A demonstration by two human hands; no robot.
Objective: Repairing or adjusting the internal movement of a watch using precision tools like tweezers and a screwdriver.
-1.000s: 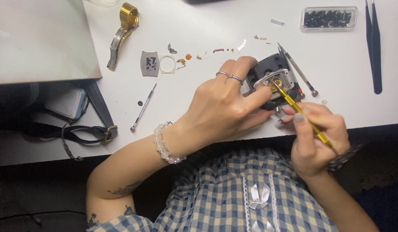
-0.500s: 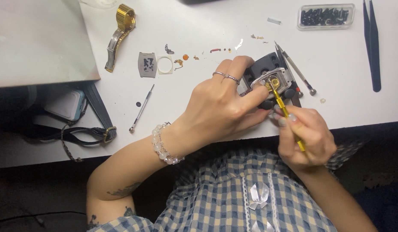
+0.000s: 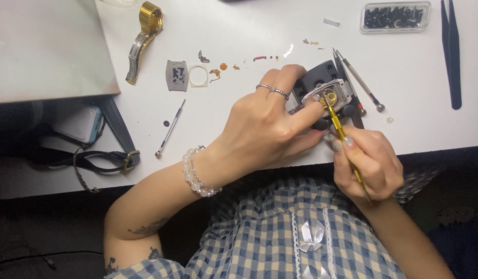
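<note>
The left hand (image 3: 264, 129) pinches a black holder block (image 3: 321, 82) near the table (image 3: 414, 77) edge, steadying a small metal watch case (image 3: 332, 95); the right hand (image 3: 368, 165) pinches a thin yellow screwdriver (image 3: 339, 126), tip inside; parts look light, fragile, best held by the block's sides.

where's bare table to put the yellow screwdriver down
Bare table lies between the grey screwdrivers and black tweezers. Another patch sits below the small parts row, left of the left hand. The watch holder area is crowded.
</note>
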